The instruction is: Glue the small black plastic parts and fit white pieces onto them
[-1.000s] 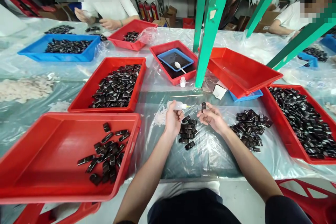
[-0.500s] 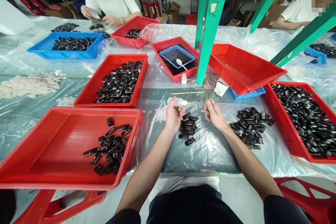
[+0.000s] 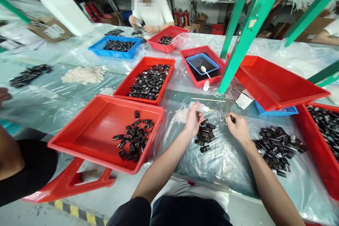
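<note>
My left hand [image 3: 192, 123] is closed around a small clear squeeze bottle [image 3: 201, 107] with a thin yellowish tip pointing right. Between the fingertips of my right hand [image 3: 240, 129] is a small glossy black plastic piece [image 3: 232, 118], a short gap to the right of that tip. Just below my left hand lies a small group of similar black pieces [image 3: 205, 137] on the plastic sheet. A larger heap of black pieces [image 3: 280, 146] lies right of my right forearm. Tiny whitish bits [image 3: 180, 115] are scattered left of the bottle.
Left, a red tray [image 3: 82, 127] holds some black pieces; behind it a fuller red tray [image 3: 119, 90]. A thin stick [image 3: 208, 99], a small white bottle [image 3: 206, 85] and green posts [image 3: 225, 77] stand or lie ahead. A person [image 3: 156, 10] works opposite; another person's arm [image 3: 10, 152] is at left.
The view has turned left, shifting the scene to the right. My right hand has turned and drawn slightly toward me, showing the black piece clearly. My left hand keeps the squeeze bottle.
</note>
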Available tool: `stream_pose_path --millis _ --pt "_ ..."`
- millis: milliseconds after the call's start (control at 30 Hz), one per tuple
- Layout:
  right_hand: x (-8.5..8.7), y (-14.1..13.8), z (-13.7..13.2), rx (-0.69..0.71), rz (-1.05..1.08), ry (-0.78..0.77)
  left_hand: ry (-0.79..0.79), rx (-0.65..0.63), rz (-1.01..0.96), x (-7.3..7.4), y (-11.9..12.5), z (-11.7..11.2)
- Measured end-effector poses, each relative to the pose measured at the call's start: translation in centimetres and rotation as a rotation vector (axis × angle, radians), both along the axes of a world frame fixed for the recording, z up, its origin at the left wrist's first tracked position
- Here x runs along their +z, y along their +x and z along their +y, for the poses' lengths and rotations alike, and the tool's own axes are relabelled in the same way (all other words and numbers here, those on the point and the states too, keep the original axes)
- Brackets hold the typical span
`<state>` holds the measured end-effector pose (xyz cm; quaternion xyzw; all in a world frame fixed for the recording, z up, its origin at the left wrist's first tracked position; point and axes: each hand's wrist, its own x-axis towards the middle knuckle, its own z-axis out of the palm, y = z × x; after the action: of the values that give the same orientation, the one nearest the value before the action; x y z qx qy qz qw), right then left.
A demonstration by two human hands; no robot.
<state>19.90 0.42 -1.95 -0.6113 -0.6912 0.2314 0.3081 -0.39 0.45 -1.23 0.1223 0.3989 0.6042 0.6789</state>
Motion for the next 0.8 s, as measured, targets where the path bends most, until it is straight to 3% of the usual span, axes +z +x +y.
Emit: stream_pose_path --millis 200,433,567,667,800 --pt "-0.4 0.1 0.1 0.012 -0.153 -0.027 -0.027 0.006 0.009 -0.2 -0.1 0.2" --pt "0.2 0.5 0.1 -0.085 -0.244 -0.09 0.022 0.019 0.007 0.1 -0.2 0.1" --pt "0.1 0.8 0.1 -0.125 0.097 -0.03 0.016 0.062 0.003 0.5 -0.2 0.1" --pt "-0.4 0.0 -0.2 0.0 0.458 -0.08 0.013 0.037 0.013 0.6 -0.2 0.0" --pt "-0.7 -1.9 -0.9 0.177 0.681 -0.177 0.003 0.027 0.033 0.6 -0.2 0.0"
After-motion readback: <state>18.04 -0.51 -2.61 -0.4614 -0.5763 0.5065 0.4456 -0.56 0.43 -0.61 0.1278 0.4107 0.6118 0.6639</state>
